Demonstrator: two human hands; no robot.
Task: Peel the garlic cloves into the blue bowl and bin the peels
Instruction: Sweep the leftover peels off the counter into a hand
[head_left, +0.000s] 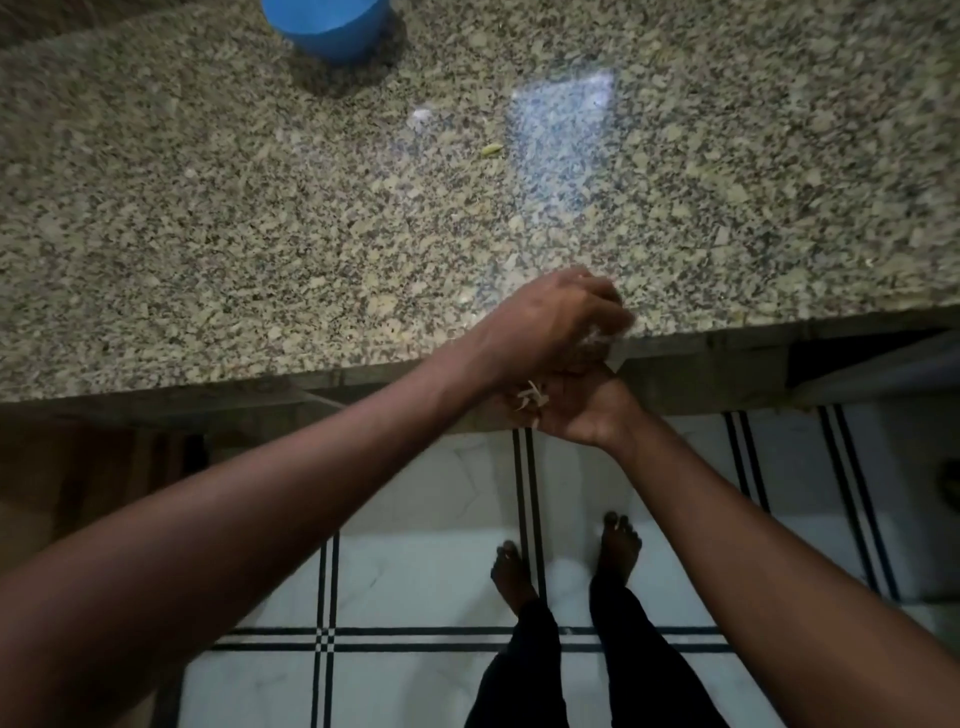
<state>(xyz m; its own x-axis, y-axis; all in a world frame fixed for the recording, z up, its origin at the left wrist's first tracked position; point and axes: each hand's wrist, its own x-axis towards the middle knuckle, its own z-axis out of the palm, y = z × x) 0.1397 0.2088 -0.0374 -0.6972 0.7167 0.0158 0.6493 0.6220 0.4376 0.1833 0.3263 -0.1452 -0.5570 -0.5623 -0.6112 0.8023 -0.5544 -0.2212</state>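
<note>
The blue bowl (327, 26) stands at the far edge of the granite counter (208, 208), cut off by the frame, its inside hidden. My left hand (550, 322) sits at the counter's front edge with its fingers curled over pale garlic peels (597, 340). My right hand (582, 415) is cupped palm up just below the edge, under the left hand, with more peel scraps (530, 396) lying in it. Its fingers are mostly hidden. No bin is in view.
A white peel scrap (420, 117) and a small greenish piece (491, 149) lie on the counter's middle. Below the edge are a white tiled floor (415, 582) with dark lines and my bare feet (618, 545).
</note>
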